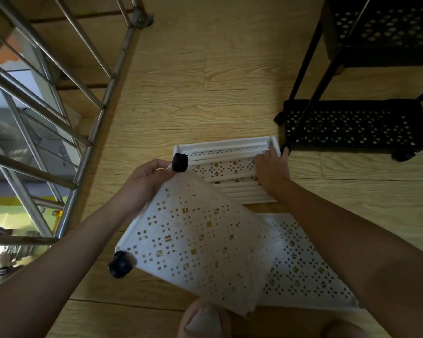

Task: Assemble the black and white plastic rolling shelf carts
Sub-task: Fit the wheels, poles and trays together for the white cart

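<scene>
The floor [181, 69] is of light wooden planks with a clear grain and thin dark seams between the boards. At the left stands a metal railing [103, 103] of shiny steel tubes, with thin bars that run slanted; its post foot [142, 19] is fixed on the floor. Through the bars show grey and white surfaces and a yellow-green patch [10, 215], all blurred. The light is brightest in the middle of the floor and dimmer toward the corners.
</scene>
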`<state>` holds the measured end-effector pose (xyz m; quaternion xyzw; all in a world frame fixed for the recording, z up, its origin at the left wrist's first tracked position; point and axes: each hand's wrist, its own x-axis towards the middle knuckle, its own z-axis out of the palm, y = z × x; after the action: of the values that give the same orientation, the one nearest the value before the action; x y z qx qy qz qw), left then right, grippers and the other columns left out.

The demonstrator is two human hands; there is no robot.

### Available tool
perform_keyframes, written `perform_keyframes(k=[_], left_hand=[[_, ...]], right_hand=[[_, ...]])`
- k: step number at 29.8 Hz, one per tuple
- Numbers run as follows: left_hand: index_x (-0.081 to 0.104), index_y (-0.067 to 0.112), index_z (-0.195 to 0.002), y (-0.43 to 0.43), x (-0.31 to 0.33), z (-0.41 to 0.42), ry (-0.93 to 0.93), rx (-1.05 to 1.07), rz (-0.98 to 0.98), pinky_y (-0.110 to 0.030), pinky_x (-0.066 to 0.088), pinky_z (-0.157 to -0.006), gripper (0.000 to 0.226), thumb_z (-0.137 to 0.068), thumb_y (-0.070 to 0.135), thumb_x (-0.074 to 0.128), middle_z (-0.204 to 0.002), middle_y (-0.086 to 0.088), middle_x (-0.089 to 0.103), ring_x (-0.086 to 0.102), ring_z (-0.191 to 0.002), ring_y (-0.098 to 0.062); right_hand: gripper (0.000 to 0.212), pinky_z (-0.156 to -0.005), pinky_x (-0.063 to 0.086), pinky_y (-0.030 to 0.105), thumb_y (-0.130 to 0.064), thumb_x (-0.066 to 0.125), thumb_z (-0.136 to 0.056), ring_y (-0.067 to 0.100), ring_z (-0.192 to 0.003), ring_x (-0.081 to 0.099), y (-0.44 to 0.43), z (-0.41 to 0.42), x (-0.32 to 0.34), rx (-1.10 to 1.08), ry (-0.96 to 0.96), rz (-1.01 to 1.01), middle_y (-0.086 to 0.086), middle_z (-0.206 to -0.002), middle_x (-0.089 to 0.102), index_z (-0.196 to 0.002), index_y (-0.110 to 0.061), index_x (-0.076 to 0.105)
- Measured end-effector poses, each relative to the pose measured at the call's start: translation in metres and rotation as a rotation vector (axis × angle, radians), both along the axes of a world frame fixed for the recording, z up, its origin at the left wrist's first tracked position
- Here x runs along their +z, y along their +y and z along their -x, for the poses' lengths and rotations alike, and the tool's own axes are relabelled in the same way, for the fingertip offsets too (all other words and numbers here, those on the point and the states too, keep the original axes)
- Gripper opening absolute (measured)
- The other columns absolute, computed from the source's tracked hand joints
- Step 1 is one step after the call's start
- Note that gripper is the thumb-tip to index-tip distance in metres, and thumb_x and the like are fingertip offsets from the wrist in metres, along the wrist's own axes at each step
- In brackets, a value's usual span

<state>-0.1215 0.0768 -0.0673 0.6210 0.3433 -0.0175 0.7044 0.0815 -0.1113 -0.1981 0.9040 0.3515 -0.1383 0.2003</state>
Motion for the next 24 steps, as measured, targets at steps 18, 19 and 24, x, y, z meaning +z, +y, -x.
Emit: perform_keyframes(k=[18, 19, 24], left_hand=[[0.061, 0.014, -0.123, -0.013, 0.009, -0.005, 0.067, -0.106, 0.015, -0.041, 0.056, -0.08, 0.042, -0.081, 0.012, 0.064, -0.117, -0.034, 0.058, 0.063, -0.098, -0.041], [0.061, 0.018, -0.124, -0.015, 0.01, -0.004, 0.062, -0.114, 0.018, -0.042, 0.054, -0.085, 0.046, -0.078, 0.016, 0.066, -0.118, -0.036, 0.056, 0.063, -0.101, -0.041], [0.063, 0.032, -0.121, -0.023, 0.009, -0.006, 0.069, -0.192, -0.048, -0.052, 0.033, -0.11, 0.063, -0.062, 0.039, 0.083, -0.115, -0.015, 0.054, 0.056, -0.115, -0.037]], right_hand=[[0.049, -0.108, 0.025, 0.04, -0.032, 0.07, -0.083, 0.022, -0.116, 0.048, -0.03, 0.0, 0.017, 0.091, 0.113, -0.061, 0.005, -0.122, 0.05, -0.123, -0.015, 0.048], [0.053, -0.108, 0.023, 0.038, -0.037, 0.071, -0.081, 0.022, -0.114, 0.05, -0.033, 0.0, 0.019, 0.107, 0.114, -0.097, 0.005, -0.119, 0.053, -0.123, -0.013, 0.048], [0.025, -0.058, 0.038, 0.03, -0.021, 0.061, -0.091, 0.021, -0.076, 0.052, -0.044, 0.004, 0.033, -0.203, 0.439, -0.774, 0.002, -0.078, 0.051, -0.106, -0.01, 0.044]])
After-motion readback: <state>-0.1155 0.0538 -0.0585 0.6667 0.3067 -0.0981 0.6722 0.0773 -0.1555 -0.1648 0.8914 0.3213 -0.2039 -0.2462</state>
